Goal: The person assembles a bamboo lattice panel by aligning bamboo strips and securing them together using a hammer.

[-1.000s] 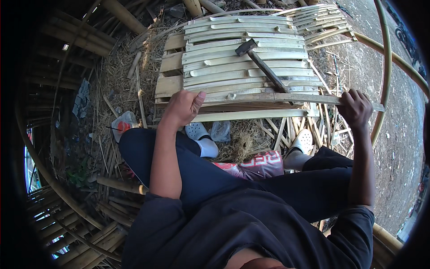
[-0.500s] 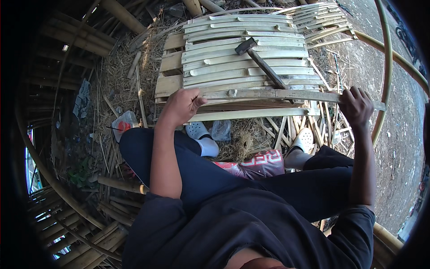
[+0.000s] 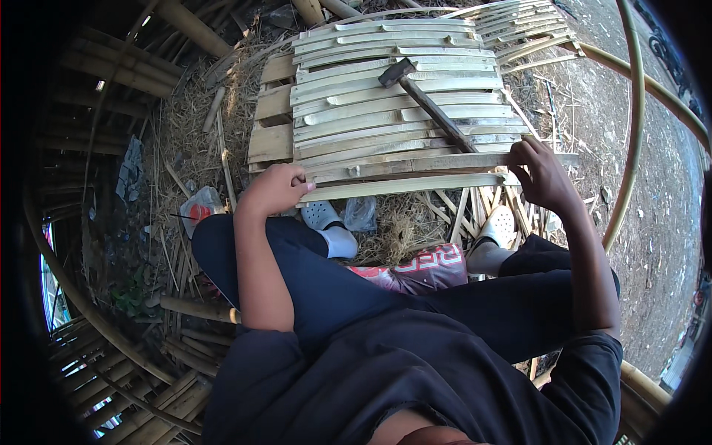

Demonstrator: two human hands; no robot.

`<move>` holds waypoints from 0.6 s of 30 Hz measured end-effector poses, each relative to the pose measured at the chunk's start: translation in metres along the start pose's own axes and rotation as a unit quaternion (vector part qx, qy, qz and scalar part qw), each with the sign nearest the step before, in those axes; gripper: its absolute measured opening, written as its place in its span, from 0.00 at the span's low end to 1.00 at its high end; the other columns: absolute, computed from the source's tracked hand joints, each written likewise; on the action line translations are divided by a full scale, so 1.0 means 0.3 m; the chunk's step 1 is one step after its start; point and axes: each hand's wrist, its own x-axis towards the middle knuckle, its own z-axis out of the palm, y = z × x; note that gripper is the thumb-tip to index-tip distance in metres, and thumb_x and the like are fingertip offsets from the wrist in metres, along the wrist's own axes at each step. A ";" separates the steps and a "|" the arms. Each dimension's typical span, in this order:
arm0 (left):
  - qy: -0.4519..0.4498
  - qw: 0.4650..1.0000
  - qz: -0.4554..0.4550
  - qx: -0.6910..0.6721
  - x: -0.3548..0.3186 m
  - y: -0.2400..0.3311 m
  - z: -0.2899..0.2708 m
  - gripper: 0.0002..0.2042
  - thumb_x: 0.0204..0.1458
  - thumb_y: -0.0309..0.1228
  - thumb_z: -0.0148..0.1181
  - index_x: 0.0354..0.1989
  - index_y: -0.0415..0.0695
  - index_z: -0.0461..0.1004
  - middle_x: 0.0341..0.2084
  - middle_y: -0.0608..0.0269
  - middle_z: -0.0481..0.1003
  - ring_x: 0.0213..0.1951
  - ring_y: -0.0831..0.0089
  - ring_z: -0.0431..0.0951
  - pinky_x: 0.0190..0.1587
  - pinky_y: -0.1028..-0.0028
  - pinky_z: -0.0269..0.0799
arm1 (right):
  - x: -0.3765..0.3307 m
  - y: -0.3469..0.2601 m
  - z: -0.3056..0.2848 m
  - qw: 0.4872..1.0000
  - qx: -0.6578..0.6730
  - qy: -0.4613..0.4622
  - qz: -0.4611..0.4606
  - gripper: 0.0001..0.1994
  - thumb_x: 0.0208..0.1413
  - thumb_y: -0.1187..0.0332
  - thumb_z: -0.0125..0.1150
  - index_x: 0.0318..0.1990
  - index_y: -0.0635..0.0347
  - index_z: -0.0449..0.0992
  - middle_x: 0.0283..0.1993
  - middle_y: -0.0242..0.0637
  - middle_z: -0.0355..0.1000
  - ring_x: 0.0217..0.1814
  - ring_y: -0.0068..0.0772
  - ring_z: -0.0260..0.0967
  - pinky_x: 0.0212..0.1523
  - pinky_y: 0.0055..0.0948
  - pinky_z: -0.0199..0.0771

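Observation:
A long brownish bamboo strip (image 3: 419,164) lies across the near side of a panel of pale bamboo slats (image 3: 400,117). My left hand (image 3: 274,190) is closed at the strip's left end, its thumb beside a paler slat (image 3: 408,185) at the panel's near edge. Toward the other end, my right hand (image 3: 540,172) has its fingers bent over the strip, which sticks out past them to the right. A hammer (image 3: 434,111) with a dark head and wooden handle rests diagonally on the slats, its handle end close to the strip.
Wooden boards (image 3: 271,111) show under the panel's left side. A slatted bamboo piece (image 3: 530,30) lies at the far right. Bamboo poles (image 3: 636,119) curve along the right. Below are my light clogs (image 3: 500,226), a plastic bag (image 3: 362,214), straw and loose strips.
Both hands have come down toward me with the brownish strip, which now lies lower against the panel. My right hand has shifted left along it.

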 end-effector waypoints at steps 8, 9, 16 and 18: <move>-0.035 0.999 -0.001 -0.010 0.078 -0.067 0.068 0.12 0.59 0.33 0.63 0.34 0.34 0.76 0.21 0.59 0.76 0.22 0.73 0.79 0.29 0.68 0.73 | -0.023 0.076 0.179 0.998 0.020 -0.043 -0.040 0.09 0.52 0.77 0.60 0.41 0.61 0.79 0.37 0.41 0.69 0.41 0.46 0.69 0.43 0.40 0.74; -0.035 0.999 -0.021 -0.034 0.077 -0.057 0.068 0.11 0.59 0.32 0.63 0.34 0.34 0.77 0.21 0.60 0.76 0.22 0.73 0.80 0.28 0.69 0.74 | -0.016 0.086 0.173 0.996 -0.003 -0.054 -0.070 0.09 0.52 0.74 0.64 0.42 0.61 0.80 0.38 0.42 0.70 0.41 0.47 0.71 0.43 0.40 0.75; -0.036 0.996 -0.073 -0.046 0.072 -0.046 0.054 0.09 0.57 0.30 0.63 0.32 0.34 0.77 0.22 0.61 0.77 0.21 0.74 0.80 0.27 0.69 0.73 | 0.032 0.034 0.188 0.993 0.013 -0.055 0.109 0.20 0.55 0.55 0.69 0.44 0.63 0.76 0.42 0.48 0.74 0.44 0.54 0.75 0.46 0.46 0.75; -0.040 0.996 -0.072 -0.032 0.082 -0.057 0.057 0.10 0.57 0.31 0.64 0.33 0.34 0.78 0.22 0.60 0.77 0.21 0.74 0.80 0.27 0.69 0.73 | 0.051 0.044 0.229 0.991 0.017 -0.034 0.125 0.24 0.57 0.51 0.68 0.46 0.65 0.73 0.44 0.51 0.75 0.46 0.56 0.75 0.47 0.47 0.74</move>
